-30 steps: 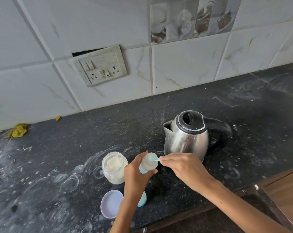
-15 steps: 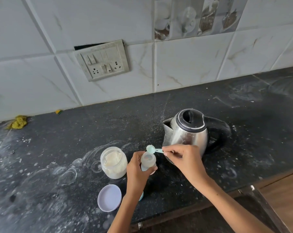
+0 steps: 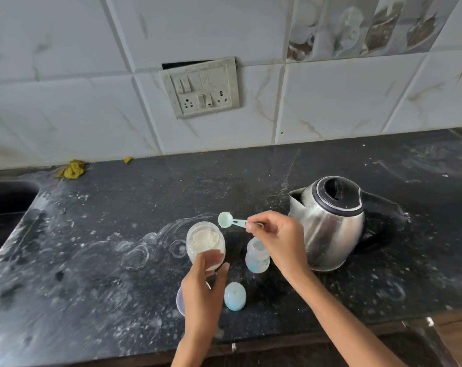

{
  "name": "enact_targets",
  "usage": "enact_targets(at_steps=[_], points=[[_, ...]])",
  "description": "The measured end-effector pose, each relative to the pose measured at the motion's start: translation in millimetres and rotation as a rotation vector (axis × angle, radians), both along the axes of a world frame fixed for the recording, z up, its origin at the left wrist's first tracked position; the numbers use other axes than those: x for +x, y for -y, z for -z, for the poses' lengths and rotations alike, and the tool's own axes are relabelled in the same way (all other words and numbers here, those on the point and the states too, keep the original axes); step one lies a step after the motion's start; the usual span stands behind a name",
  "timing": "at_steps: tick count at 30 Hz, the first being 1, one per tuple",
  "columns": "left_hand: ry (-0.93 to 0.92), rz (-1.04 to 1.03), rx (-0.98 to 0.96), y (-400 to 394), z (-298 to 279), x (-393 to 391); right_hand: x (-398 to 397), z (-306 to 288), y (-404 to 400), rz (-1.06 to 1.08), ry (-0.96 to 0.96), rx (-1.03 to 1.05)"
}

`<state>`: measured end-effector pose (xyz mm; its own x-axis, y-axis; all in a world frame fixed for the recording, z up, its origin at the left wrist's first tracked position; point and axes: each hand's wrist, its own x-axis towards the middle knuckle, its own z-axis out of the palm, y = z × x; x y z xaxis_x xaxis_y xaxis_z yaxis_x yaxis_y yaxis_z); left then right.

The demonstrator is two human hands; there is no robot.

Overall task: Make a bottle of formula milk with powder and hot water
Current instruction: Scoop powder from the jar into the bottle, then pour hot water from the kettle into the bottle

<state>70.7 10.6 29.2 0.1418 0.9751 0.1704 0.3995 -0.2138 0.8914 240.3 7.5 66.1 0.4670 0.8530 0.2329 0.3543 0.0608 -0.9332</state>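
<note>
An open glass jar of white powder stands on the dark counter. My left hand wraps around its near side. My right hand pinches the handle of a pale green scoop, whose bowl hovers just above and right of the jar's mouth. The small clear baby bottle stands uncapped on the counter between jar and kettle, partly under my right hand. A steel kettle with a black lid stands to the right. The bottle's blue cap lies in front.
The jar's white lid lies mostly hidden under my left wrist. Spilled powder marks the black counter. A sink opens at far left. A yellow rag lies by the tiled wall, under a switch plate.
My left hand let go of the bottle, which now stands on the counter, and took hold of the jar. My right hand carried the scoop from the bottle's mouth toward the jar.
</note>
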Motion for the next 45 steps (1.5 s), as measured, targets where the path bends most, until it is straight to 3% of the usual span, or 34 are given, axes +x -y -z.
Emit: enact_targets(at_steps=[12, 23, 30, 41, 45], points=[[-0.022, -0.01, 0.011, -7, 1, -34, -49, 16, -58, -0.137, 0.591, -0.123], [-0.013, 0.214, 0.006, 1, 6, -10, -22, 5, 1, -0.015, 0.327, -0.013], [-0.148, 0.24, -0.057, 3, 15, 45, 31, -5, 84, 0.096, 0.236, 0.045], [-0.227, -0.07, -0.094, -2, 32, 105, 181, -16, 120, 0.281, 0.498, 0.27], [-0.213, -0.173, -0.086, 3, 42, 105, 216, -10, 101, 0.07, 0.427, 0.111]])
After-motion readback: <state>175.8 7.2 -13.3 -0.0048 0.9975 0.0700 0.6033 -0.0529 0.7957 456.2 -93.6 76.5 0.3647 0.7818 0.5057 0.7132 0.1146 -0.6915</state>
